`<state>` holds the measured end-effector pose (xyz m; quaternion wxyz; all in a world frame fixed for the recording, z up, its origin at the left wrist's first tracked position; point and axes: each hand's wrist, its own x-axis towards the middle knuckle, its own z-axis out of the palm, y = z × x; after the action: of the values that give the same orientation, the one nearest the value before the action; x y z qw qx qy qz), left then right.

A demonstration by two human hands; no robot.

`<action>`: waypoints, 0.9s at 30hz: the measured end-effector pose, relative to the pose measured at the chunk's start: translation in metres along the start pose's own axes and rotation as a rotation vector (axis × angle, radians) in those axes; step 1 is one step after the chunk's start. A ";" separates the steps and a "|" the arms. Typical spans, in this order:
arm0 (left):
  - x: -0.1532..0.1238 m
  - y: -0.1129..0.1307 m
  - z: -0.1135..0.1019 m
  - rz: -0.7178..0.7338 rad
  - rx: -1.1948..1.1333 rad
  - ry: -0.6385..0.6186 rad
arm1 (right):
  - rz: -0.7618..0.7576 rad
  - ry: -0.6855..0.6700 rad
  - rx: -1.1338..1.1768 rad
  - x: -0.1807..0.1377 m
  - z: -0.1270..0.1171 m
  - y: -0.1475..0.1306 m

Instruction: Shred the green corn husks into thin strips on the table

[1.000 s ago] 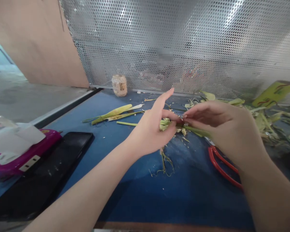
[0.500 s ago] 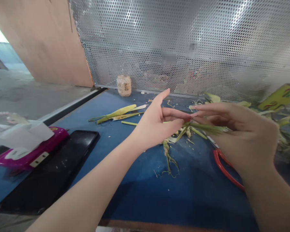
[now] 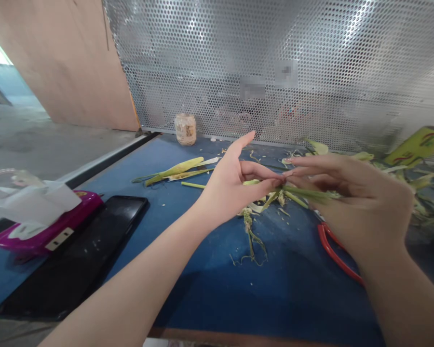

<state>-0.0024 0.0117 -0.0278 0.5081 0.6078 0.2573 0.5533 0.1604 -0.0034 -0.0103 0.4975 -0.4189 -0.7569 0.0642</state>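
Note:
Over the middle of the blue tabletop (image 3: 217, 289), my left hand (image 3: 231, 188) pinches with thumb and forefinger, its other fingers pointing up and away. My right hand (image 3: 365, 202) meets it fingertip to fingertip. A thin green plant stalk (image 3: 313, 194) runs from the left pinch across the right hand's palm side, held between both. The exact grip at the fingertips is hidden. Red-handled scissors (image 3: 338, 260) lie partly under my right hand. Below the hands lie a dried root clump (image 3: 249, 221) and cut plant scraps (image 3: 296, 199).
Yellow-green leaves (image 3: 183, 167) lie left of my hands. A jar (image 3: 185, 129) stands at the back before a perforated metal screen (image 3: 210, 58). At left are a black phone-like slab (image 3: 83, 255) and a magenta tissue holder (image 3: 75, 217). A plant heap (image 3: 427, 188) fills the right.
Both hands stay nearly in place, the right shifting slightly left. The fingertips have come a little closer together around the stalk.

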 end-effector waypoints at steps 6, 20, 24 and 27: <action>0.000 0.000 0.000 -0.018 -0.010 -0.001 | 0.009 0.037 -0.013 0.000 0.002 0.000; -0.001 0.003 0.005 -0.039 -0.081 0.080 | -0.159 0.057 -0.081 -0.001 0.003 0.005; -0.001 0.002 0.005 -0.020 -0.106 0.083 | -0.139 0.072 -0.078 -0.001 0.004 0.003; 0.000 0.002 0.005 -0.007 -0.124 0.098 | -0.118 0.071 -0.067 -0.001 0.004 0.001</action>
<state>0.0019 0.0093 -0.0252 0.5336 0.5464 0.2491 0.5955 0.1577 -0.0021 -0.0138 0.5128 -0.3921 -0.7637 -0.0052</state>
